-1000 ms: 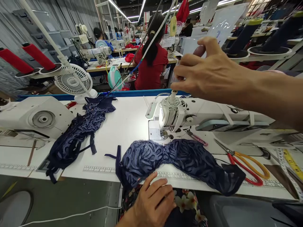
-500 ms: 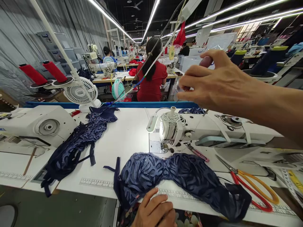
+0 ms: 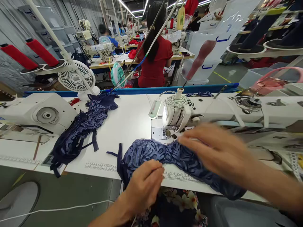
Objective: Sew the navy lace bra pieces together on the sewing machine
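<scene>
A navy lace bra lies across the front of the white sewing table. My left hand is at the lower edge of its left cup, fingers curled together; whatever they pinch is hidden. Over the right cup, my right hand is smeared by motion, its fingers pointing left, and I cannot see whether it holds anything. Behind the bra stands the white sewing machine head, with a coil of pale cord on top. A red-handled screwdriver-like tool stands tilted behind the machine, out of my hands.
Another navy lace bra lies crumpled left, beside a second sewing machine. A white fan and red thread cones stand behind it. A person in red sits ahead. A ruler strip runs along the table's front.
My right hand has let go of the red-handled tool and come down over the bra, covering the scissors. My left hand has risen and curled its fingers. The view has tilted down.
</scene>
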Demonstrator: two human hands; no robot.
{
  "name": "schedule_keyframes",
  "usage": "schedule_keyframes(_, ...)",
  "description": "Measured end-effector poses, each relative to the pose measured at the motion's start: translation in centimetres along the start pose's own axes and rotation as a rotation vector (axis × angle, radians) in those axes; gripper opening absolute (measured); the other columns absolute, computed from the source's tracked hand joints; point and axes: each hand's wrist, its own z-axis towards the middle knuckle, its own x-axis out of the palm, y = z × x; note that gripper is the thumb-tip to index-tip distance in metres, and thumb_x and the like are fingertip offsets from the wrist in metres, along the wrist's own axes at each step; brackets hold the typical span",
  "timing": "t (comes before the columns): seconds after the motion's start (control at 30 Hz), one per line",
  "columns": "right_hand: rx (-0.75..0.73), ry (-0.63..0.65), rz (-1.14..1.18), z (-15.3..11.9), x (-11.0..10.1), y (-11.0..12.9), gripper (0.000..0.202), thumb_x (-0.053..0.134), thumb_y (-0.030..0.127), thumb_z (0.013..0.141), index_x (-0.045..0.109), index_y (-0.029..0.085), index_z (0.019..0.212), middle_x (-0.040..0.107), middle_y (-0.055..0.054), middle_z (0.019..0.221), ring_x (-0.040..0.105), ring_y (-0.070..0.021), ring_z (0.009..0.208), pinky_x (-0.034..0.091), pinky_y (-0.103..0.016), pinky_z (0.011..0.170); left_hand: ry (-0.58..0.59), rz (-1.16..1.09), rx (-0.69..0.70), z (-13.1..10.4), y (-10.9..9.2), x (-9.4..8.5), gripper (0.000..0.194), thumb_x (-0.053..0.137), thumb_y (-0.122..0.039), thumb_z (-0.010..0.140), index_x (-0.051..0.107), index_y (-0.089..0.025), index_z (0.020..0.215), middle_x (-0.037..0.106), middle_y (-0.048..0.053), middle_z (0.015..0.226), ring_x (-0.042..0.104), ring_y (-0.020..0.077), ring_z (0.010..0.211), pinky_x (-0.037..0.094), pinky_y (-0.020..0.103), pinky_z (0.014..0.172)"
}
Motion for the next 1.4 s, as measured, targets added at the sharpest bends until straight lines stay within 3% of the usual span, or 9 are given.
schedule_keyframes(0.07,0.151,0.117,0.172,-4.0,4.3,1.7,0.033,0.043,0.005,0.09,0.065,0.021,0.11,0.068,-0.009,0.108,0.064,-0.0182,0.097,0.056,-0.033,0.082,0.082,0.038,-0.014,1.3,1.0,0.3,0.027,0.049,-0.009,0.094,0.057,-0.009,0.119,0.064,0.015,0.115,0.06,0.02,0.113,0.053,0.035,0.101)
schedule_keyframes(0.13,0.271,0.097,0.285,-6.8,8.2,2.6,0.029,0.044,0.008,0.092,0.063,0.02,0.11,0.067,-0.009,0.109,0.064,-0.018,0.099,0.056,-0.032,0.085,0.195,0.075,0.076,2.6,2.1,1.3,0.022,0.044,-0.008,0.095,0.059,-0.008,0.111,0.065,0.014,0.113,0.061,0.0194,0.112,0.052,0.033,0.103)
schedule_keyframes(0.23,0.317,0.109,0.333,-8.3,11.2,3.1,0.024,0.047,0.013,0.094,0.062,0.021,0.11,0.068,-0.008,0.11,0.063,-0.0192,0.101,0.054,-0.035,0.087,0.319,0.169,0.193,3.6,3.9,3.3,0.022,0.04,-0.004,0.093,0.062,-0.008,0.099,0.066,0.013,0.112,0.061,0.0203,0.111,0.049,0.035,0.105)
schedule_keyframes(0.37,0.278,0.188,0.265,-7.7,11.0,2.9,0.026,0.045,0.013,0.094,0.065,0.019,0.11,0.068,-0.009,0.107,0.063,-0.0193,0.093,0.051,-0.036,0.079,0.356,0.29,0.178,2.7,5.3,4.8,0.022,0.042,-0.006,0.093,0.062,-0.009,0.1,0.067,0.012,0.114,0.061,0.0216,0.113,0.046,0.039,0.107)
schedule_keyframes(0.63,0.113,0.195,0.138,-7.4,11.5,2.2,0.027,0.048,0.006,0.091,0.066,0.015,0.11,0.07,-0.007,0.101,0.06,-0.02,0.089,0.043,-0.034,0.073,0.32,0.407,0.146,1.2,5.3,5.2,0.024,0.04,-0.012,0.097,0.06,-0.011,0.111,0.064,0.011,0.125,0.059,0.0225,0.119,0.045,0.04,0.107)
schedule_keyframes(1.0,0.157,0.191,0.234,-7.8,11.1,1.6,0.03,0.046,0.007,0.092,0.062,0.017,0.116,0.068,-0.008,0.107,0.059,-0.0196,0.096,0.043,-0.034,0.08,0.363,0.42,0.161,2.0,5.4,5.0,0.025,0.045,-0.015,0.097,0.057,-0.009,0.118,0.067,0.009,0.111,0.061,0.0189,0.109,0.034,0.042,0.116)
schedule_keyframes(1.13,0.129,0.206,0.185,-7.6,11.7,1.4,0.032,0.045,0.004,0.09,0.064,0.018,0.112,0.069,-0.007,0.105,0.059,-0.0197,0.092,0.042,-0.035,0.077,0.371,0.43,0.13,1.8,5.5,5.3,0.026,0.045,-0.014,0.096,0.058,-0.012,0.118,0.062,0.011,0.126,0.057,0.0219,0.119,0.034,0.045,0.116)
schedule_keyframes(1.27,0.096,0.184,0.169,-7.9,12.3,1.3,0.031,0.047,0.004,0.09,0.065,0.015,0.112,0.07,-0.008,0.106,0.058,-0.0212,0.094,0.043,-0.035,0.078,0.359,0.447,0.113,1.6,5.6,5.4,0.025,0.045,-0.025,0.098,0.058,-0.016,0.118,0.055,0.012,0.139,0.049,0.0271,0.13,0.035,0.051,0.114)
schedule_keyframes(1.4,0.105,0.17,0.179,-8.2,12.4,1.3,0.033,0.048,0.004,0.089,0.065,0.015,0.114,0.07,-0.007,0.108,0.058,-0.021,0.096,0.044,-0.035,0.079,0.367,0.439,0.077,1.6,5.8,5.3,0.035,0.043,-0.038,0.1,0.057,-0.014,0.121,0.057,0.012,0.138,0.051,0.025,0.129,0.03,0.051,0.115)
